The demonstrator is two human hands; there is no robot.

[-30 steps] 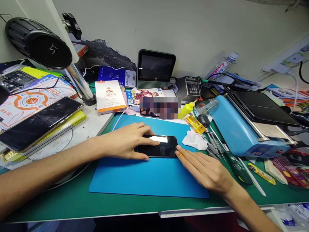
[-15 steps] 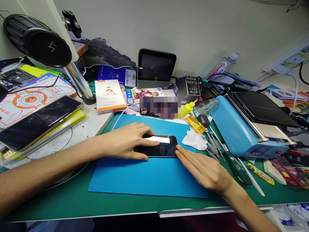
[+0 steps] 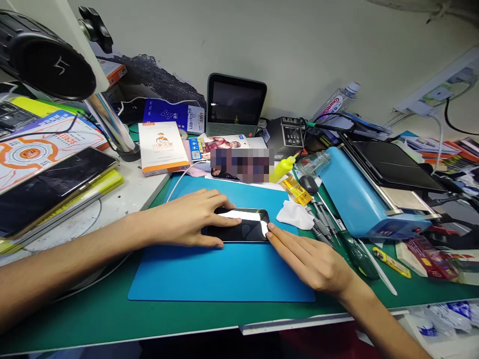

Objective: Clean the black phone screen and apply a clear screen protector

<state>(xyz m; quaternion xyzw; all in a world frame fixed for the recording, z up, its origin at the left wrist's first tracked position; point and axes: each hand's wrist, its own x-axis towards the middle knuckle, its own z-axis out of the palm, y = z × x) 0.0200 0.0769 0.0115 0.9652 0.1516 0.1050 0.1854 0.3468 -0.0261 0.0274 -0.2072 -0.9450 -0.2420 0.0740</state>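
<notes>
Phone (image 3: 251, 231) lies on mat (image 3: 220, 273), L hand (image 3: 192, 218) clamped across its edges, R hand (image 3: 316, 263) touching its R end (if pinching, can't tell); step seems steadying/pressing, next prob. needs even force.

blue box (image 3: 164, 112), upper left of centre: capitals "lcd" on pale end, barcode beside; white emblem on blue part. clear bottle (image 3: 334, 103), upper right: red lettering on white label, seemingly starting "gam", rest unclear. white-and-orange box (image 3: 47, 154), left edge: orange letters, apparently "scr…", and small mark inside orange ring, too blurred to tell. white box (image 3: 162, 157), left of centre: orange cartoon figure over chinese characters, not surely legible. black knob (image 3: 56, 70), upper left: angular white logo.
</notes>
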